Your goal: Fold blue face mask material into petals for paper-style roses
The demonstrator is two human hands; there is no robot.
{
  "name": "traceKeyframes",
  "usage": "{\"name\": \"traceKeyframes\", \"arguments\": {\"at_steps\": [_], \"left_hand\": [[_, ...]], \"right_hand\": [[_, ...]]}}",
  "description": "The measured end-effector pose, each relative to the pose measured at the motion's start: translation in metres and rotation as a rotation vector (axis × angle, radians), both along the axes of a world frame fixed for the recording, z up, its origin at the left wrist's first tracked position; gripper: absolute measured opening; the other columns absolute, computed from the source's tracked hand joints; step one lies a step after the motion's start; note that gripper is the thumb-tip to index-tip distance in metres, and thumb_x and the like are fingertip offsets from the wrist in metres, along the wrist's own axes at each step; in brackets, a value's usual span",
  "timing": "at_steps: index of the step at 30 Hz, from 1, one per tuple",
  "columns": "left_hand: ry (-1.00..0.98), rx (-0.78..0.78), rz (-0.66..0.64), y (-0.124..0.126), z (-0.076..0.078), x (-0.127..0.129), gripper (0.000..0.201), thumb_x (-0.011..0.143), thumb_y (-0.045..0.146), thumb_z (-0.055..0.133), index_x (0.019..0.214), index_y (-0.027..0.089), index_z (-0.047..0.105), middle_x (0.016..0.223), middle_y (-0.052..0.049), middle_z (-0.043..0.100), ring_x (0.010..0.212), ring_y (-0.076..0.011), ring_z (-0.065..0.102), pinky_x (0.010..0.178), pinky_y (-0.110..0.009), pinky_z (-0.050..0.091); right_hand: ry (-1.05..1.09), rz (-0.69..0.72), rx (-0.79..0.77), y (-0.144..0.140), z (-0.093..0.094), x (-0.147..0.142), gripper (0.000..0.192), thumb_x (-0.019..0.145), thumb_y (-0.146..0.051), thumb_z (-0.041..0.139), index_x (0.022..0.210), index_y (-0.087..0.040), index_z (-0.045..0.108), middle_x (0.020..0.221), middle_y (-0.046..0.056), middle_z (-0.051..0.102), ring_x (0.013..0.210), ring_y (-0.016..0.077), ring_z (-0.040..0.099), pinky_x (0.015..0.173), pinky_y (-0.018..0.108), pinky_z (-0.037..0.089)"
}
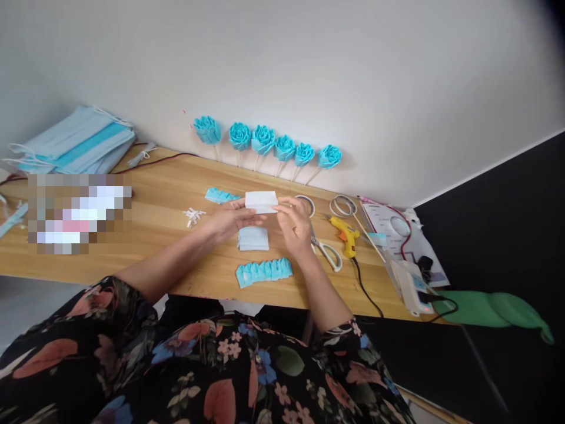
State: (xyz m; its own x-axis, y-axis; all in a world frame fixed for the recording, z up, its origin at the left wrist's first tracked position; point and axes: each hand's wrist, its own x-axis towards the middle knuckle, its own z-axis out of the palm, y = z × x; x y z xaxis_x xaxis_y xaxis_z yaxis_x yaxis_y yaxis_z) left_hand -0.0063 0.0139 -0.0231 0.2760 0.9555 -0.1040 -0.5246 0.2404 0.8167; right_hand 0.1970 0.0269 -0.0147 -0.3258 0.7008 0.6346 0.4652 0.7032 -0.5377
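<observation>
Between my two hands, above the wooden table (168, 200), is a small white rectangular sheet (260, 201), creased across its middle. My left hand (233, 218) pinches its left side, and the fingers of my right hand (295, 221) grip its lower right edge. Beneath my hands lies a stack of pale rectangular pieces (253, 239). Nearer to me rests a pleated blue strip (263, 271). Another pleated blue strip (220, 195) lies behind my left hand, which partly covers its end. A pile of small white bits (194, 216) sits to the left.
Several blue flowers on sticks (263, 140) lean against the wall. On the right are scissors (327, 254), a yellow glue gun (346, 237) with its cord, a tape roll (343, 205) and a power strip (411, 287). Stacked face masks (75, 141) lie far left, near a pixelated area.
</observation>
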Motion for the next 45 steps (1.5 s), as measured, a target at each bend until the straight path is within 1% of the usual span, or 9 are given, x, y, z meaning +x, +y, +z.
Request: {"name": "traceKeyframes", "arguments": {"at_steps": [3,8,13,17,20,26,33,39,45], "left_hand": [[0.016,0.014,0.017,0.0015,0.0022,-0.0034,0.029,0.079,0.014,0.075,0.108,0.013,0.072,0.107,-0.012,0.077,0.089,-0.0204,0.075,0.084,-0.034,0.058],[0.025,0.015,0.007,0.0003,0.0040,-0.0025,0.027,0.081,0.014,0.072,0.108,0.014,0.072,0.106,-0.011,0.077,0.089,-0.0201,0.074,0.083,-0.034,0.057],[-0.003,0.006,-0.016,-0.0016,0.0058,-0.0010,0.026,0.078,0.014,0.076,0.104,0.014,0.073,0.098,-0.009,0.078,0.086,-0.0202,0.074,0.082,-0.034,0.057],[0.018,0.030,-0.026,-0.0004,0.0053,-0.0020,0.027,0.078,0.027,0.078,0.100,0.011,0.072,0.097,-0.012,0.077,0.084,-0.0222,0.074,0.078,-0.036,0.057],[0.117,0.042,0.078,0.0022,0.0021,-0.0021,0.028,0.076,0.026,0.080,0.098,0.010,0.073,0.095,-0.011,0.077,0.081,-0.0199,0.072,0.073,-0.032,0.056],[0.220,0.019,0.169,0.0028,0.0028,-0.0006,0.020,0.077,0.014,0.075,0.096,0.008,0.073,0.082,-0.006,0.076,0.063,-0.0126,0.065,0.062,-0.026,0.052],[0.232,0.029,0.165,0.0007,0.0089,0.0005,0.016,0.079,0.010,0.071,0.094,0.007,0.071,0.069,-0.004,0.072,0.055,-0.0115,0.063,0.053,-0.023,0.045],[0.367,0.117,0.123,-0.0015,0.0102,0.0016,0.010,0.082,0.012,0.070,0.090,0.008,0.073,0.062,-0.003,0.071,0.053,-0.0108,0.060,0.054,-0.023,0.046],[0.423,0.149,0.106,-0.0026,0.0083,0.0021,0.014,0.083,0.014,0.071,0.095,0.008,0.072,0.065,-0.004,0.073,0.054,-0.0102,0.061,0.056,-0.023,0.047]], "right_hand": [[0.129,-0.057,-0.046,0.0034,0.0011,0.0059,0.022,0.099,-0.033,0.049,0.110,-0.027,0.067,0.125,0.008,0.068,0.122,0.0243,0.058,0.110,0.046,0.041],[0.154,0.024,-0.156,0.0054,-0.0003,0.0066,0.020,0.096,-0.028,0.052,0.110,-0.027,0.066,0.125,0.007,0.070,0.123,0.0224,0.061,0.110,0.043,0.043],[0.118,0.054,-0.237,0.0042,-0.0007,0.0036,0.014,0.092,-0.033,0.062,0.100,-0.028,0.073,0.108,0.004,0.075,0.108,0.0219,0.067,0.101,0.039,0.048],[0.083,0.052,-0.247,0.0054,-0.0012,0.0025,0.012,0.090,-0.035,0.066,0.090,-0.027,0.075,0.096,0.004,0.075,0.098,0.0225,0.066,0.096,0.040,0.049],[0.068,0.074,-0.258,0.0044,-0.0007,0.0014,0.012,0.090,-0.035,0.066,0.088,-0.027,0.075,0.095,0.004,0.075,0.097,0.0226,0.066,0.095,0.040,0.049],[0.070,0.106,-0.240,0.0007,-0.0002,0.0043,0.023,0.094,-0.031,0.058,0.112,-0.027,0.072,0.113,0.005,0.074,0.108,0.0205,0.066,0.100,0.037,0.049],[0.070,0.127,-0.147,0.0078,-0.0060,0.0069,0.026,0.096,-0.026,0.053,0.111,-0.028,0.074,0.108,0.003,0.076,0.104,0.0187,0.068,0.096,0.036,0.052],[0.062,0.069,-0.204,0.0088,-0.0079,0.0037,0.012,0.088,-0.033,0.066,0.093,-0.025,0.075,0.095,0.003,0.077,0.095,0.0203,0.069,0.092,0.036,0.052],[0.109,0.020,-0.304,0.0057,-0.0043,0.0011,0.017,0.087,-0.038,0.066,0.083,-0.023,0.071,0.088,0.002,0.076,0.088,0.0190,0.068,0.088,0.034,0.052]]}}
